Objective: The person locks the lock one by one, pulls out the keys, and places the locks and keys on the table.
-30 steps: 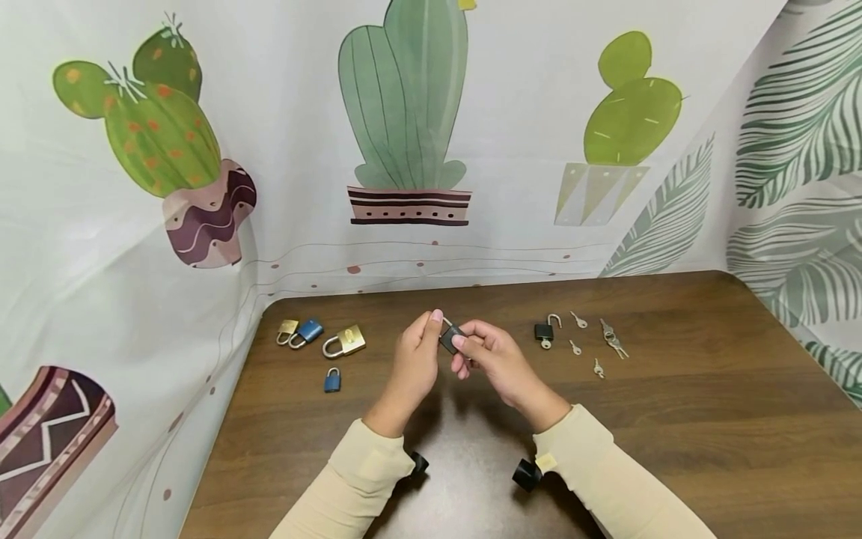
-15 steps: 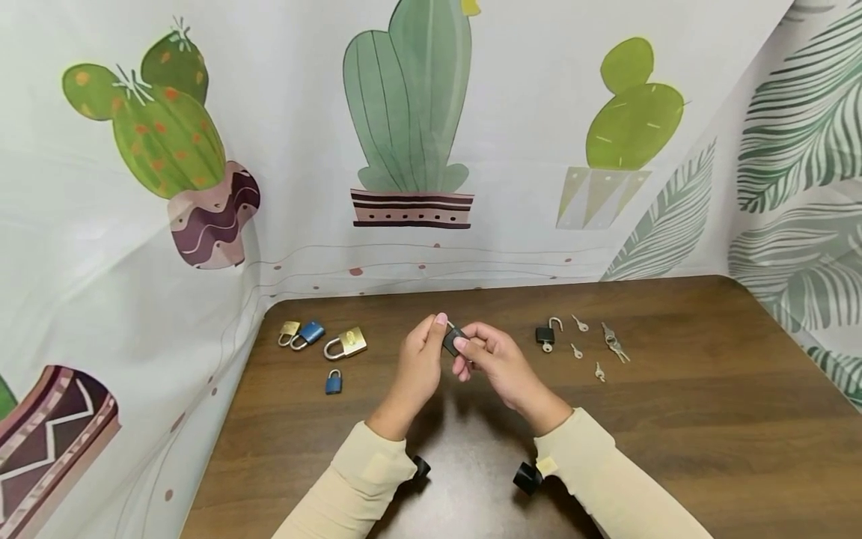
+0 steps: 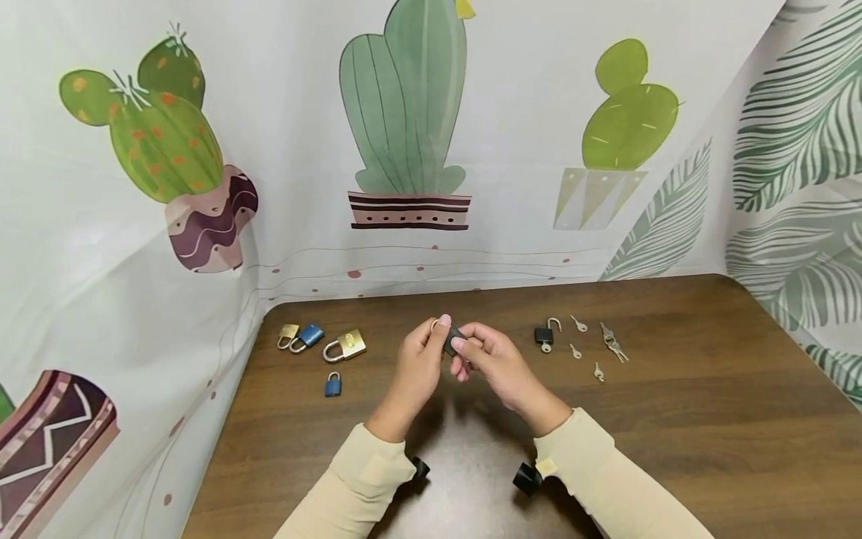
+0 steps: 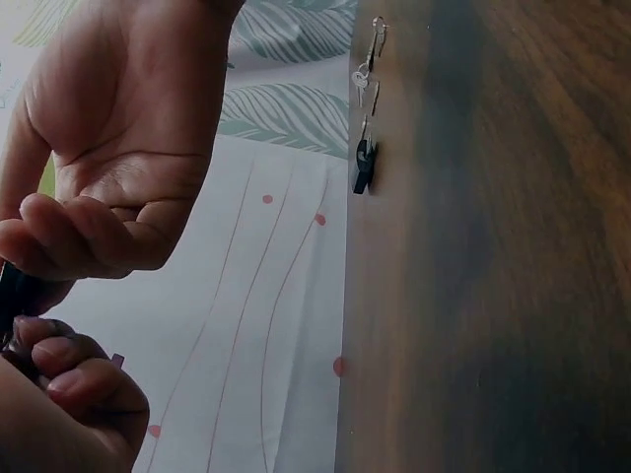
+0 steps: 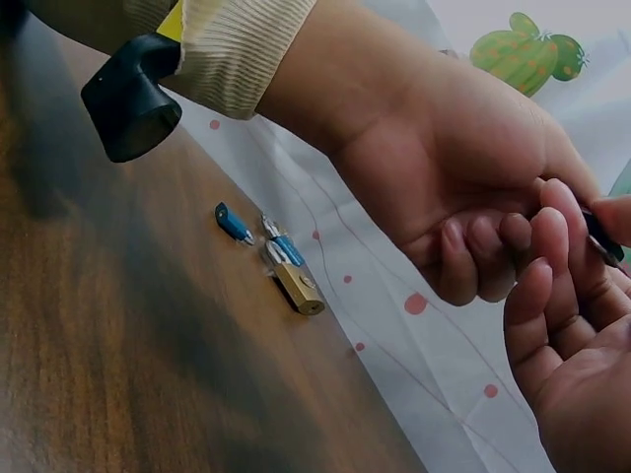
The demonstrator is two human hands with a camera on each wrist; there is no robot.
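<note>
Both hands meet above the middle of the table, holding a small black padlock (image 3: 453,340). My left hand (image 3: 419,363) pinches it at the shackle end, thumb uppermost; part of the metal shackle shows left of that thumb. With thumb and curled fingers, my right hand (image 3: 494,361) grips the body from the other side. In the left wrist view, the dark padlock (image 4: 14,294) sits between the hands at the left edge, mostly covered. Only a dark piece of the padlock (image 5: 603,236) shows in the right wrist view. Whether a key is in it, I cannot tell.
On the left of the brown table (image 3: 283,449) lie a large brass padlock (image 3: 351,343), a small brass padlock (image 3: 289,332) and two blue padlocks (image 3: 310,334). To the right are an open black padlock (image 3: 544,335) with a key and several loose keys (image 3: 611,340).
My left thumb has shifted slightly right over the padlock, and the shackle now shows on that thumb's left side. My right hand stays nearly still. Nothing on the table has moved.
</note>
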